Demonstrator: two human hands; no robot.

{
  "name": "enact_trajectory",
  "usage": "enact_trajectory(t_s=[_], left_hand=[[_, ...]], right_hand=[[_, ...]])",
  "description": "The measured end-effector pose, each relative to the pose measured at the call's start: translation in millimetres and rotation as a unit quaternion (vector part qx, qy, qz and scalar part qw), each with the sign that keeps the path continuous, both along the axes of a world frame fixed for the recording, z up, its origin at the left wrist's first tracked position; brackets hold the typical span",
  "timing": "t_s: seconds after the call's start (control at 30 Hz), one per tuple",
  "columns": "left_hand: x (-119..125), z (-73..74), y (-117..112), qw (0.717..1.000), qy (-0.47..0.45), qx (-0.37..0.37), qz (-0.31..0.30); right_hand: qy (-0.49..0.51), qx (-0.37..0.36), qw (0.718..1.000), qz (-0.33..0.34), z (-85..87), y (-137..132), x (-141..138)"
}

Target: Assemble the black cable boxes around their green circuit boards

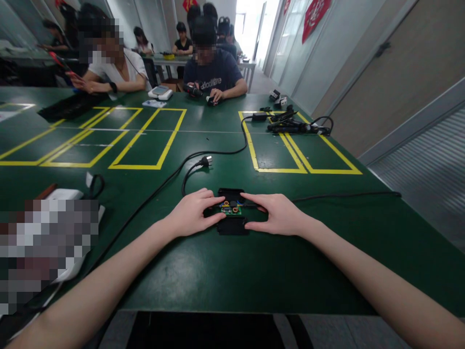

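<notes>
In front of me on the green table lies an opened power adapter. Its upper black case half (231, 193) and lower black case half (233, 226) lie on either side of a green circuit board (231, 210) with copper coils. My left hand (194, 212) has thumb and index finger on the board's left end, closed around it. My right hand (279, 213) has thumb and index finger spread, the index tip at the upper half and the thumb beside the lower half. Its other fingers are partly hidden near the black cable (319, 197) leaving the right side.
A black power cord (174, 177) crosses the table, near a plug (205, 162). Tangled black adapters and cables (294, 123) lie at the far right, among yellow tape outlines (136, 167). A pixelated object (51, 252) sits at left. Other people work across the table.
</notes>
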State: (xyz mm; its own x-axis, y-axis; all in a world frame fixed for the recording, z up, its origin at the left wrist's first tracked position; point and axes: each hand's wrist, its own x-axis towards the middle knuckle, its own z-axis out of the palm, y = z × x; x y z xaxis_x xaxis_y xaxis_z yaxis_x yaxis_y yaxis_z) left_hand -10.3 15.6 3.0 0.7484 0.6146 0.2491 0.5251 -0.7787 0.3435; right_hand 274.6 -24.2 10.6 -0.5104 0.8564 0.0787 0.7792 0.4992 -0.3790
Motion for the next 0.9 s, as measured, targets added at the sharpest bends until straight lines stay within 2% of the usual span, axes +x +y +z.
enact_trajectory(t_s=[0.3, 0.67, 0.77, 0.9], left_hand=[[-4.6, 3.4, 3.4, 0.998, -0.06, -0.014, 0.02], [-6.5, 8.5, 4.6, 0.996, -0.055, -0.06, 0.028], [-5.5, 9.7, 3.7, 0.993, -0.067, -0.089, 0.029], [-4.0, 13.3, 1.0, 0.984, -0.089, -0.156, 0.019]], right_hand=[[0.01, 0.016, 0.998, -0.053, 0.7, 3.3, -0.3], [-0.015, 0.032, 0.999, -0.028, 1.7, 4.4, 1.5], [0.001, 0.041, 0.999, -0.01, 3.2, 3.8, 3.9], [0.028, 0.02, 0.999, 0.029, 7.2, 1.9, 7.3]])
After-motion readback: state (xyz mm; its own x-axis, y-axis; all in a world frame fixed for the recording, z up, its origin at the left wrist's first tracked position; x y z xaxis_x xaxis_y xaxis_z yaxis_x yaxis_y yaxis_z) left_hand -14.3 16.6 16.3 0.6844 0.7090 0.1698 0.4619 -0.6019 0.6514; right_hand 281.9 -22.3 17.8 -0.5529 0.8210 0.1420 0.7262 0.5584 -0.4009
